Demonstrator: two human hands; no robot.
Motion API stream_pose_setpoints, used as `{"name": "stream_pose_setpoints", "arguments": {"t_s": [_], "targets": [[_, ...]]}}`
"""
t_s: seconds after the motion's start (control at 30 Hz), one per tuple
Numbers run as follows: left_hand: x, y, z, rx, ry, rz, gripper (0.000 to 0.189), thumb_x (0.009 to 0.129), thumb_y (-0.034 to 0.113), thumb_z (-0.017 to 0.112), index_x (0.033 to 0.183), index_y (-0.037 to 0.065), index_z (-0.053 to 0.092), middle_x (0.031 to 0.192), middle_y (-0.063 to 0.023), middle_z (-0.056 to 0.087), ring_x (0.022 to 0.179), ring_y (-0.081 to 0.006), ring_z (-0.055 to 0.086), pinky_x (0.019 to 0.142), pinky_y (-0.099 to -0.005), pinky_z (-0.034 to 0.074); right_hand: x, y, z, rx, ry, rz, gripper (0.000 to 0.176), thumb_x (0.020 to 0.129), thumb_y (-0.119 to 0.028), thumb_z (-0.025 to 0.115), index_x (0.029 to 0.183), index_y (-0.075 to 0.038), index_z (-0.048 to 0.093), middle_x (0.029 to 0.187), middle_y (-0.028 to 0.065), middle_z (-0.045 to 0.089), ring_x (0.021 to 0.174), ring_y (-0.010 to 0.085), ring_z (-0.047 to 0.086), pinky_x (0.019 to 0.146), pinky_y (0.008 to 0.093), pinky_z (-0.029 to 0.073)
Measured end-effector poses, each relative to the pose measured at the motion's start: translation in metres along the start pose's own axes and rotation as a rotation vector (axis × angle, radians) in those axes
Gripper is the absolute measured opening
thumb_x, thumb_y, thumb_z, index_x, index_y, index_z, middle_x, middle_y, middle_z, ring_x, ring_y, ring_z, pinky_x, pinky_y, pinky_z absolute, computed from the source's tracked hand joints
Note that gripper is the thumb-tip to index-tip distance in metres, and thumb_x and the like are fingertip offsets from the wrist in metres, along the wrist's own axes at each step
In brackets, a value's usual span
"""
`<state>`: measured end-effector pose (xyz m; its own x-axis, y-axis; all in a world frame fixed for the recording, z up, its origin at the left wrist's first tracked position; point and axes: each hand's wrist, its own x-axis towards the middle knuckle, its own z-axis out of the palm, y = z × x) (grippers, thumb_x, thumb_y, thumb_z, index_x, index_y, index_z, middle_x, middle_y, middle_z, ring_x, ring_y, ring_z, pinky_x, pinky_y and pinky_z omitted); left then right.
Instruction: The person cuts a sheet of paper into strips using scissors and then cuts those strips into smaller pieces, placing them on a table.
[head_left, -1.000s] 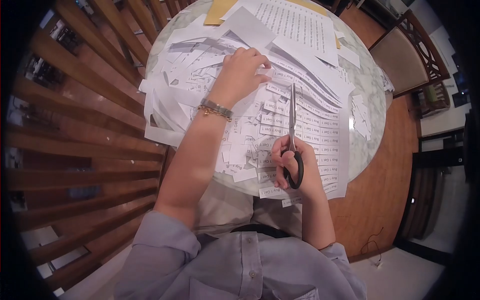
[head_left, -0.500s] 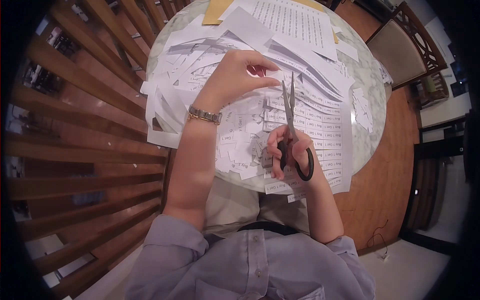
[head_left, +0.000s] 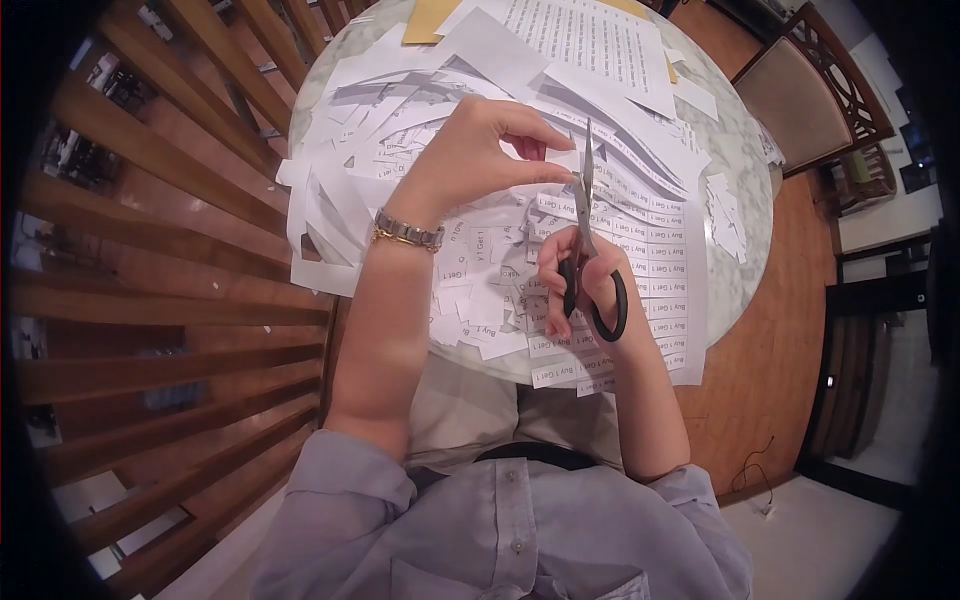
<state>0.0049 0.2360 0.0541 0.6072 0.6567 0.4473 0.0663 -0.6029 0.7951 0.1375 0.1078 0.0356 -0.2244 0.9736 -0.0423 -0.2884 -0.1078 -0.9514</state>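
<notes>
My left hand point(head_left: 490, 150) pinches a small white paper piece over the table, close to the blades. In my right hand point(head_left: 588, 280) are black-handled scissors point(head_left: 585, 210), pointing away from me with the blades slightly apart at the paper piece. Below them lies a printed sheet point(head_left: 655, 290) with rows of strips reading "Buy 1 Get 1". Between my arms, many small cut slips point(head_left: 480, 290) are heaped on the table.
The round marble table point(head_left: 750, 220) also bears long paper strips, a printed page point(head_left: 590, 50), a yellow envelope point(head_left: 428, 20) and a slip pile point(head_left: 725, 220) at right. Wooden railings point(head_left: 150, 250) stand left, a chair point(head_left: 800, 100) upper right.
Both hands have shifted slightly; my left hand moved a little to the right, and the scissors' blades have come closer together beside its fingertips.
</notes>
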Motion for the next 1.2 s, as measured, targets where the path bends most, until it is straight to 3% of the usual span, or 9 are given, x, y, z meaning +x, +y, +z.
{"name": "stream_pose_setpoints", "arguments": {"t_s": [0.6,0.87,0.97,1.07,1.13,1.17,1.2], "targets": [[0.0,0.001,0.0,0.018,-0.002,0.046,0.022,0.058,0.009,0.072,0.078,0.005,0.064,0.067,-0.0022,0.059,0.057,-0.0073,0.05,0.054,-0.0194,0.041,0.0,0.0,0.0,0.043,0.026,0.018,0.052,0.073,-0.05,0.053,0.081,0.001,0.042,0.056,0.0007,0.038,0.035,0.0089,0.04,0.035,0.0205,0.035],[0.0,0.0,0.0,0.043,0.01,0.03,0.023,0.058,0.015,0.073,0.075,0.003,0.064,0.065,-0.0041,0.06,0.054,-0.008,0.052,0.052,-0.0196,0.042,-0.001,-0.007,0.006,-0.006,0.114,0.037,0.034,0.081,-0.031,0.051,0.079,0.001,0.043,0.057,0.004,0.042,0.032,0.0081,0.04,0.032,0.0211,0.035],[-0.002,-0.001,-0.002,-0.002,-0.017,-0.062,0.023,0.057,0.012,0.073,0.077,0.005,0.064,0.069,-0.0005,0.059,0.059,-0.0079,0.051,0.056,-0.0207,0.041,-0.001,-0.005,0.005,0.0,0.156,0.062,0.032,0.08,-0.029,0.052,0.078,0.001,0.043,0.056,0.0035,0.042,0.032,0.0079,0.039,0.032,0.0212,0.036],[-0.004,-0.006,-0.005,0.26,-0.064,-0.167,0.024,0.058,0.016,0.072,0.078,0.006,0.064,0.076,0.0007,0.058,0.067,-0.0091,0.051,0.061,-0.0223,0.04,-0.004,-0.007,0.003,-0.006,0.14,0.026,0.033,0.08,-0.03,0.053,0.079,0.002,0.043,0.055,0.0029,0.042,0.032,0.0079,0.04,0.033,0.0216,0.038],[-0.002,-0.005,-0.005,0.372,0.068,-0.231,0.023,0.061,0.017,0.069,0.081,0.007,0.063,0.082,0.0004,0.057,0.076,-0.014,0.052,0.067,-0.0264,0.041,-0.006,-0.01,0.001,-0.023,0.144,0.021,0.034,0.079,-0.03,0.054,0.079,0.002,0.043,0.055,0.0027,0.042,0.032,0.0078,0.04,0.034,0.0219,0.038],[0.002,-0.008,-0.004,0.375,0.071,-0.228,0.023,0.061,0.017,0.069,0.081,0.007,0.063,0.082,0.0004,0.057,0.076,-0.014,0.052,0.067,-0.0264,0.041,-0.007,-0.011,0.001,-0.04,0.151,0.014,0.034,0.079,-0.031,0.054,0.079,0.002,0.043,0.055,0.0026,0.042,0.033,0.0078,0.04,0.034,0.0221,0.039],[0.006,-0.015,-0.002,0.48,0.132,-0.079,0.021,0.063,0.016,0.066,0.082,0.007,0.063,0.083,-0.0006,0.057,0.078,-0.0167,0.052,0.069,-0.0281,0.042,-0.008,-0.012,0.0,-0.043,0.149,0.013,0.034,0.079,-0.031,0.054,0.079,0.002,0.043,0.055,0.0026,0.042,0.033,0.0078,0.04,0.034,0.0221,0.039]]}}
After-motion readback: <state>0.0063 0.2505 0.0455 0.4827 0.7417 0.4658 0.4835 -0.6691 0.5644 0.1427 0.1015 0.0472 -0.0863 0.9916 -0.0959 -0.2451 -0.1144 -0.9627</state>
